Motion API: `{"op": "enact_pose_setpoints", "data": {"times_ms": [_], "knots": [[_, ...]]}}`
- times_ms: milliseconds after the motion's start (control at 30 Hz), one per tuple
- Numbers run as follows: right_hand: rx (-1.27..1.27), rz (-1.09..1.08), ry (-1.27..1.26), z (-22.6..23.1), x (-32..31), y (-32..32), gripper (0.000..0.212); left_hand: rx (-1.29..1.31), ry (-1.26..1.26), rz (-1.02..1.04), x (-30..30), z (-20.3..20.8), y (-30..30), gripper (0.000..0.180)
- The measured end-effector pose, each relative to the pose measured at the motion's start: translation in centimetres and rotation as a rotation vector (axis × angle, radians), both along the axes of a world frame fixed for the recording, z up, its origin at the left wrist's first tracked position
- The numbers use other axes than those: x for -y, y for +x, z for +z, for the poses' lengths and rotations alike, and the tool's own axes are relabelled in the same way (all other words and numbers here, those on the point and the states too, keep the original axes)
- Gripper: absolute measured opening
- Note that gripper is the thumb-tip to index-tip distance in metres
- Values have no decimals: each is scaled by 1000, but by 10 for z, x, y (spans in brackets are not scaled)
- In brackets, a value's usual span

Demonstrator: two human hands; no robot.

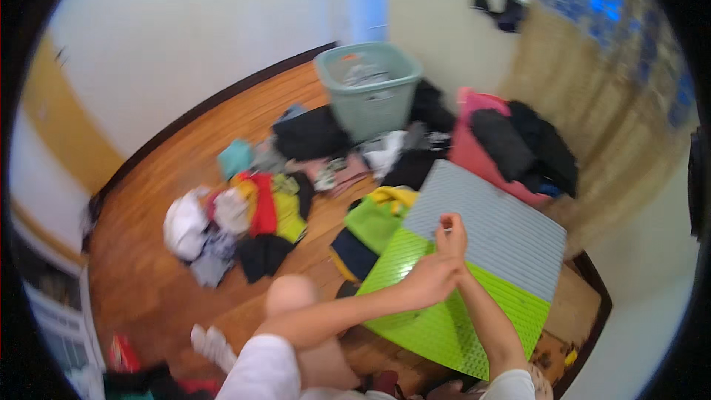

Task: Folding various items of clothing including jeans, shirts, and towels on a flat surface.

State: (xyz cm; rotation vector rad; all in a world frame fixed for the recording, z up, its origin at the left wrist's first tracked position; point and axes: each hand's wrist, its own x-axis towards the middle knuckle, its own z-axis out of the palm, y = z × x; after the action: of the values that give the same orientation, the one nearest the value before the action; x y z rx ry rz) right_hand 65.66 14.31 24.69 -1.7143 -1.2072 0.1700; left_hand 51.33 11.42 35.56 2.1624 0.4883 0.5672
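My two hands meet above a ridged foam mat, grey on its far part and bright green on its near part. My left hand reaches across from the left and is closed at my right wrist, its fingertips mostly hidden. My right hand points away from me with curled fingers. Whether anything small sits in those fingers I cannot make out. Beside the mat's left edge lie folded garments, among them a lime-green piece, a yellow one and a dark navy one.
Sorted clothes spread over the wooden floor at left. Farther back stands a pale green laundry basket among dark clothes. A pink basket heaped with black clothes leans near the curtain. My bare knee is left of the mat.
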Motion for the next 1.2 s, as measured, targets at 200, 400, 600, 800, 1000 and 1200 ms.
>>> {"op": "enact_pose_setpoints", "data": {"times_ms": [200, 400, 600, 800, 1000, 1200], "knots": [[571, 72, -18, -9, 13, -100, 32, 28, 449, 67, -22, 96, -83, 21], [539, 132, -243, -17, 27, -89, 39, 487, -208, 635, -105, 48, -172, 19], [551, 152, -283, -19, 26, -97, 40, -113, -242, 1330, -169, -245, -301, 20], [567, 136, -384, -12, 26, -92, 42, -519, -259, 1333, -216, -313, -308, 51], [577, 133, -443, -13, 19, -98, 43, -950, -399, 1287, -270, -311, -296, 105], [559, 134, -511, -6, 16, -96, 42, -847, -358, 1287, -276, -337, -295, 105]]}}
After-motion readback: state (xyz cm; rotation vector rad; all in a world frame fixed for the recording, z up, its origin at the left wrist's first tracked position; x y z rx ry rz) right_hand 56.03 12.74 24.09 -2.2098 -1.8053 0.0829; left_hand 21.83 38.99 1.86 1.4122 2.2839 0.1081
